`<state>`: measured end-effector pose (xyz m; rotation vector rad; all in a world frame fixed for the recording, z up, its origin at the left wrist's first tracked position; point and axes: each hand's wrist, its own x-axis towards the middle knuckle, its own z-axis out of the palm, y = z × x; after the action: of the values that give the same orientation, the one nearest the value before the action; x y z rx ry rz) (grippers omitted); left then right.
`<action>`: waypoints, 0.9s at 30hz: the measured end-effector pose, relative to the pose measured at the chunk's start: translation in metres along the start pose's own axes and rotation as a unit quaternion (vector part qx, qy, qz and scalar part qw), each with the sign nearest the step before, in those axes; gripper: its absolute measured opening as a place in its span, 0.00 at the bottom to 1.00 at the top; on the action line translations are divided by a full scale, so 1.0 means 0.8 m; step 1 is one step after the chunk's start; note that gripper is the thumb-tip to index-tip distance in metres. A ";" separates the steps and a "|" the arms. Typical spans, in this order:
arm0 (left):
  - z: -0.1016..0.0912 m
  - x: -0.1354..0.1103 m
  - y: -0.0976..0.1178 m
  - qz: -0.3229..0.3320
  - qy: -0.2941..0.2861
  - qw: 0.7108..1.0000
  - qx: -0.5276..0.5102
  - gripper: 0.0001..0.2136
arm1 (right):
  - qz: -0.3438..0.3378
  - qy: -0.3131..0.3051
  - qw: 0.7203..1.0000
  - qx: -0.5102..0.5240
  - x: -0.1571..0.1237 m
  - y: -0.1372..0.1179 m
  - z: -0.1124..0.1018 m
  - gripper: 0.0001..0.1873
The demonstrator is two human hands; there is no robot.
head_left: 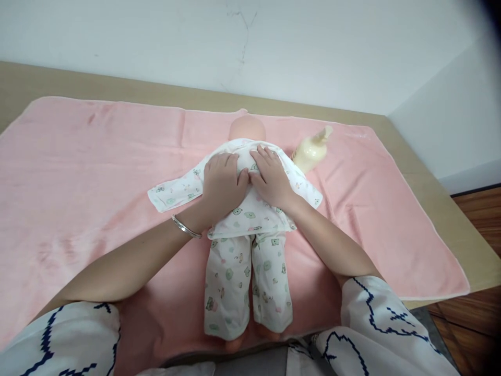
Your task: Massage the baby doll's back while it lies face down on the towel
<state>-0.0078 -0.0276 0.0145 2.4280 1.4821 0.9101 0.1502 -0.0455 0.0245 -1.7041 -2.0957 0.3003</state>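
A baby doll [247, 128] in a white printed top [250, 214] and matching trousers [246, 284] lies on a pink blanket [78, 172], head away from me. My left hand [222, 184] rests flat on the doll's chest, fingers stretched out, a silver bangle [186, 227] on its wrist. My right hand [271, 177] lies flat beside it on the right of the chest, fingers spread. The two hands touch at the thumbs. Neither holds anything.
A cream pump bottle [312, 150] lies on its side on the blanket, right of the doll's head. The blanket covers a wooden table [430, 172] set against a white wall. Wooden floor [481, 219] shows at the far right.
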 end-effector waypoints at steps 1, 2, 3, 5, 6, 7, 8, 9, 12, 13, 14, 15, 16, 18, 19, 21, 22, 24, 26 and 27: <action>-0.003 0.000 0.001 -0.004 0.000 1.000 0.013 0.16 | -0.007 0.001 1.000 0.003 -0.001 -0.002 0.000 0.32; -0.006 0.001 0.002 -0.010 0.000 1.000 0.025 0.14 | -0.015 0.002 1.000 0.006 -0.002 -0.004 0.000 0.31; -0.008 0.001 0.003 -0.015 0.000 0.999 0.034 0.12 | -0.023 0.002 1.000 0.010 -0.003 -0.005 0.000 0.31; -0.011 0.001 0.003 -0.023 -0.003 0.999 0.041 0.09 | -0.037 0.000 0.999 0.017 -0.005 -0.007 0.000 0.31; -0.011 0.002 0.003 -0.028 -0.007 0.999 0.038 0.09 | -0.040 0.000 0.999 0.021 -0.005 -0.008 0.000 0.31; -0.010 0.002 0.002 -0.032 -0.011 0.999 0.033 0.10 | -0.041 -0.001 0.999 0.025 -0.005 -0.007 -0.001 0.31; -0.009 0.002 0.001 -0.036 -0.014 0.999 0.026 0.11 | -0.040 -0.003 0.999 0.027 -0.004 -0.006 -0.001 0.31; -0.006 0.003 0.000 -0.038 -0.015 0.999 0.018 0.12 | -0.039 -0.004 0.999 0.030 -0.003 -0.005 -0.001 0.31; 0.001 0.007 -0.009 -0.024 0.004 1.000 -0.008 0.16 | -0.040 -0.005 0.999 0.035 0.002 0.004 -0.001 0.29; 0.004 0.008 -0.012 -0.016 0.013 1.000 -0.018 0.17 | -0.044 -0.004 0.998 0.037 0.004 0.008 -0.001 0.29; 0.007 0.010 -0.016 -0.010 0.023 0.999 -0.031 0.17 | -0.051 -0.003 0.998 0.038 0.006 0.013 -0.001 0.29; 0.009 0.011 -0.019 -0.006 0.031 0.999 -0.044 0.18 | -0.060 -0.001 0.997 0.039 0.008 0.017 -0.001 0.29; 0.012 0.012 -0.021 -0.005 0.038 0.998 -0.056 0.18 | -0.069 -0.001 0.997 0.040 0.009 0.021 -0.001 0.30; 0.014 0.012 -0.025 -0.010 0.048 0.996 -0.073 0.18 | -0.078 -0.002 0.996 0.041 0.012 0.027 -0.005 0.30; 0.015 0.012 -0.025 -0.013 0.051 0.996 -0.077 0.18 | -0.074 -0.002 0.996 0.042 0.013 0.028 -0.009 0.30; 0.016 0.011 -0.026 -0.015 0.055 0.995 -0.076 0.18 | -0.049 0.006 0.998 0.044 0.011 0.024 -0.019 0.29; 0.016 0.010 -0.025 -0.015 0.057 0.996 -0.074 0.17 | -0.033 0.013 0.998 0.042 0.009 0.020 -0.024 0.29; 0.016 0.008 -0.025 -0.012 0.062 0.996 -0.069 0.18 | -0.013 0.038 0.999 0.034 0.002 0.006 -0.031 0.28; 0.017 0.007 -0.025 -0.007 0.071 0.995 -0.069 0.19 | -0.017 0.060 0.998 0.017 -0.007 -0.009 -0.030 0.24; 0.018 0.007 -0.025 -0.005 0.076 0.995 -0.071 0.19 | -0.024 0.061 0.998 0.006 -0.011 -0.017 -0.027 0.23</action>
<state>-0.0133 -0.0104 -0.0033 2.2928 1.4209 1.1804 0.1496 -0.0589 0.0477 -1.6212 -2.0374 0.1884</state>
